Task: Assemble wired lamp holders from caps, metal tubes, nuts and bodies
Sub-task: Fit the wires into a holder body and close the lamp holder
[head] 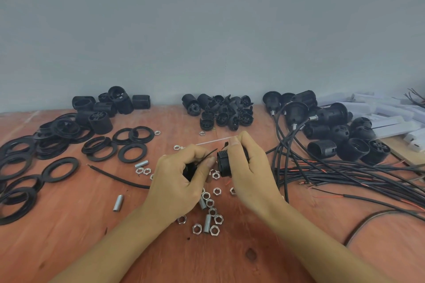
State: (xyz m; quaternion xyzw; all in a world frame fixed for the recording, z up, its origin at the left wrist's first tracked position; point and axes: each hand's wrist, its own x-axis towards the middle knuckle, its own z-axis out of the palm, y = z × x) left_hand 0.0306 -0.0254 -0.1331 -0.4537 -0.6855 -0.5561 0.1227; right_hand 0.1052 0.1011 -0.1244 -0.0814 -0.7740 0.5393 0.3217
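Where the hands meet: above the scattered nuts (210, 202) and metal tubes (207, 221), near the middle of the table (69, 248).
Left hand (181, 177): fingers curled round a small black part, seemingly a cap (189, 171), with the thumb pinching a thin black wire (208, 156).
Right hand (249, 163): wrapped round a ribbed black body (223, 164), one end facing the left hand.
Step in hand: probably bringing the wired cap and the body together.
Doing it well: hold the body steady, lead the wire in straight, trap no strand, and line up the threads before any twist.
Spare caps (218, 110): piled at the far edge.
Finished holders (333, 126): toward the far right corner.
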